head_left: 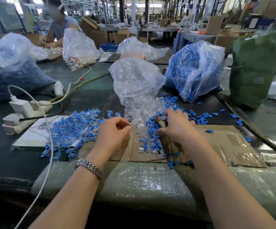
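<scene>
A clear plastic bag [134,80] lies open at the centre and spills small clear plastic pieces [139,111] onto a sheet of cardboard [225,142]. Loose blue plastic pieces [153,130] lie beside them. A heap of joined blue-and-clear pieces [74,128] sits to the left. My left hand [114,132] has its fingers curled and pinches a clear piece at the edge of the clear pile. My right hand [177,124] reaches palm down into the blue pieces. Its fingertips are buried there, so what they hold is hidden.
A bag of blue pieces [195,68] stands back right, next to a green sack [253,68]. A white power strip [23,113] with a charger and cable [49,146] lies left. Bubble wrap [150,182] covers the near table edge. Another person [59,22] works at the far left.
</scene>
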Available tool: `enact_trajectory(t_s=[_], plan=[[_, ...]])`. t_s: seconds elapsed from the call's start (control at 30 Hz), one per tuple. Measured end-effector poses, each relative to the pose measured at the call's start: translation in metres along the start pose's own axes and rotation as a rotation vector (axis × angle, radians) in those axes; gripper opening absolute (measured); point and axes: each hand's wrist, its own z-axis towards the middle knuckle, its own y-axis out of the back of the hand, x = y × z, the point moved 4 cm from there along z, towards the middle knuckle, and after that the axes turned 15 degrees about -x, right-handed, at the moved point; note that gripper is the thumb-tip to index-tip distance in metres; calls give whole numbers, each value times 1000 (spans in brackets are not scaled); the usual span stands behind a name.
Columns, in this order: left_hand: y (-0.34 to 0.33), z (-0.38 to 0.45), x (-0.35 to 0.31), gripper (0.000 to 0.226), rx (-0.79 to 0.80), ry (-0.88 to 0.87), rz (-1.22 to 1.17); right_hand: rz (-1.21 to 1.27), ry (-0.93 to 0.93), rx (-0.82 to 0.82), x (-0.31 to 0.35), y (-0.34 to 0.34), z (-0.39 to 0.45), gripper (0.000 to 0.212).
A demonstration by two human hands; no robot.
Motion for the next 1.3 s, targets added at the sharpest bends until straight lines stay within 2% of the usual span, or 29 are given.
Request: enact_trajectory(t_s=[0.03, 0.1, 0.2, 0.3, 0.47, 0.6, 0.77, 1.03, 1.3], plan=[[1, -2, 2, 5, 25, 74, -106, 37, 24, -26, 0, 3, -2, 63], [1, -7, 8, 6, 73, 210, -288, 77, 101, -93, 0, 8, -7, 40], [0, -14, 13, 13, 146, 426, -563, 6, 233, -114, 1, 14, -16, 9], [-3, -19, 14, 21, 231, 547, -745, -103, 339, -75, 9, 12, -24, 8], [-3, -23, 13, 20, 331, 631, -901, -160, 433, -100, 21, 3, -30, 15], [-1, -23, 13, 21, 350, 633, -940, -33, 412, -153, 18, 7, -32, 4], [-3, -20, 12, 24, 364, 587, -926, 511, 285, -172, 19, 13, -35, 10], [-3, -23, 6, 24, 387, 502, -864, 1133, 117, -126, 25, -3, -44, 10], [-4, -24, 4, 19, 406, 468, -838, 1166, 233, -86, 26, -8, -47, 12]])
